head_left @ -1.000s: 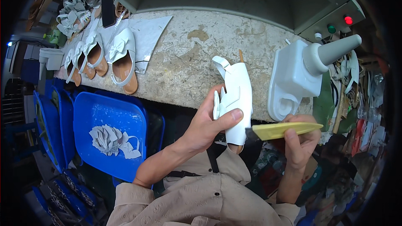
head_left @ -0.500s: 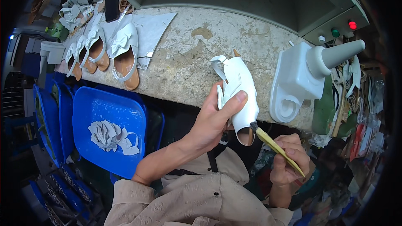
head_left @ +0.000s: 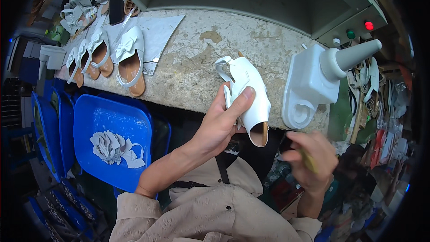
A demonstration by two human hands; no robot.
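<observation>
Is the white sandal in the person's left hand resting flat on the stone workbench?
No: the left hand holds the white sandal up off the stone workbench, toe opening tilted down toward the person.

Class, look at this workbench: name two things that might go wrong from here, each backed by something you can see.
1. The left hand holds the white shoe out past the bench edge, mainly by thumb and fingers; it might slip and drop toward the lap.
2. The right hand is blurred, gripping a yellowish tool close to the shoe's open toe; a stray stroke could mark the white upper.
</observation>
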